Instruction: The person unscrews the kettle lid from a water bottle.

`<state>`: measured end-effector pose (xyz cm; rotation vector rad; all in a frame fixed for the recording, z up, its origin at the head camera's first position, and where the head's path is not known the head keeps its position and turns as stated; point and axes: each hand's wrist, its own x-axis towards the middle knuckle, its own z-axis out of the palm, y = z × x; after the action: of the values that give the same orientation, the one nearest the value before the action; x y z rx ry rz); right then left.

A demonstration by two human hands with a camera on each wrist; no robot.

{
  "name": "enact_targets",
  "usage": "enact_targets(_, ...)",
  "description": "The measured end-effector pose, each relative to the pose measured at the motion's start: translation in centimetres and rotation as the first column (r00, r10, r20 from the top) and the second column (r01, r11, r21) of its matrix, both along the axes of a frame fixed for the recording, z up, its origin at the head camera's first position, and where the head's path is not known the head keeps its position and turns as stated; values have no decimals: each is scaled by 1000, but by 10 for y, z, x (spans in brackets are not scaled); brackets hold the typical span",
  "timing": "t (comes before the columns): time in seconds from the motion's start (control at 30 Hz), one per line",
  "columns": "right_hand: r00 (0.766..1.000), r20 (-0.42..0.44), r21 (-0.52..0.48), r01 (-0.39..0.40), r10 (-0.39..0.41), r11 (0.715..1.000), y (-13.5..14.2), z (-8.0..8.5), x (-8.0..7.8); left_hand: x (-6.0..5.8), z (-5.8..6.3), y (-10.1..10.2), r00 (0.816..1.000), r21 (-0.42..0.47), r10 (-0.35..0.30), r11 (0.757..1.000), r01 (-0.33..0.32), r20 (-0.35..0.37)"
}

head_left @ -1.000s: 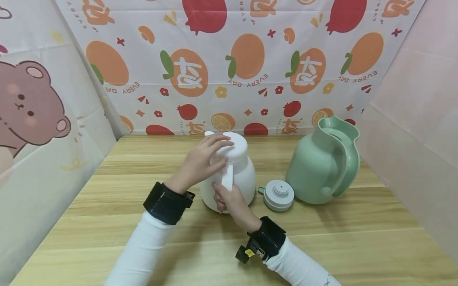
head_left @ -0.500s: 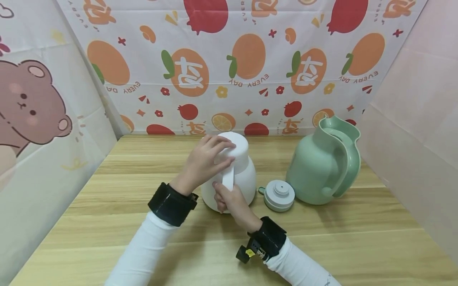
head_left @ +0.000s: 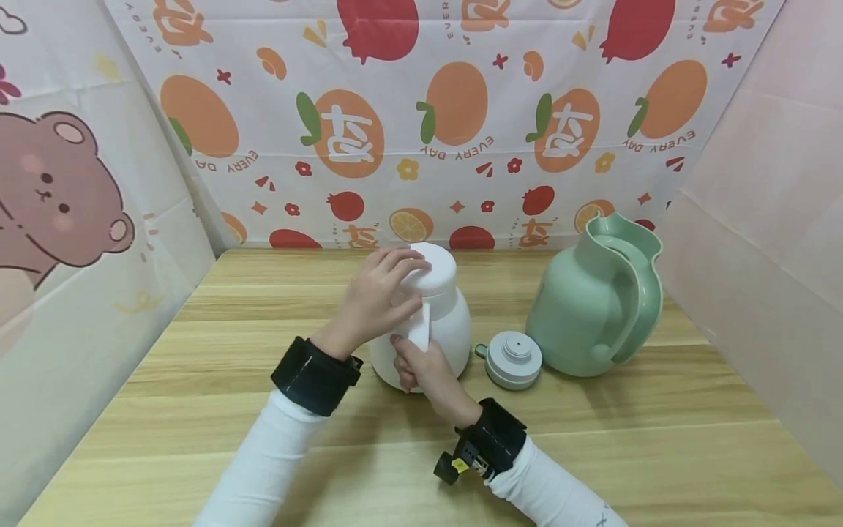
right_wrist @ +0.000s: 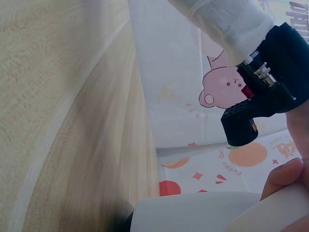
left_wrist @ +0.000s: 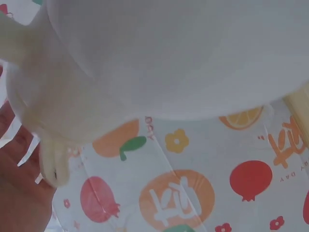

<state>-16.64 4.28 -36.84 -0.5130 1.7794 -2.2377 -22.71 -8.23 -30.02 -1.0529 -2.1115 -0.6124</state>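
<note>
A white thermos jug (head_left: 453,333) stands upright on the table. My left hand (head_left: 372,296) lies over its white lid (head_left: 436,269), fingers bent across the top and thumb at the near side. Below it, my right hand (head_left: 431,369) grips the jug's handle (head_left: 420,326). In the left wrist view the jug body (left_wrist: 183,58) fills the upper part, with the left hand (left_wrist: 21,193) at the left edge. The right wrist view has the jug (right_wrist: 188,212) at the bottom. The lid's far side is hidden.
To the right stands a green thermos jug (head_left: 569,307). A grey-green stopper (head_left: 514,360) lies between the two jugs, close to the green one. Fruit-patterned cloth (head_left: 454,190) hangs behind the wooden table (head_left: 197,410), with plain cloth at the right side.
My left hand has shifted slightly to the right over the lid, then a touch back. The right hand keeps its grip on the handle, and the jugs and stopper stay put.
</note>
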Motion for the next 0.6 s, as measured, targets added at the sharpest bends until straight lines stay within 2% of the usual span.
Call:
enact_targets(0.23, 1000, -21, 14, 6, -6, 1000, 1, -1, 0, 0, 1, -6, 1000, 10, 3, 1000, -3, 18)
enact_targets(0.5, 1000, 4, 0, -10, 10, 1000, 2, 1, 0, 1, 0, 7, 994, 14, 100, 995, -99, -53)
enact_targets(0.6, 1000, 7, -5, -6, 6, 1000, 1, -1, 0, 1, -1, 10, 992, 35, 117, 993, -115, -54)
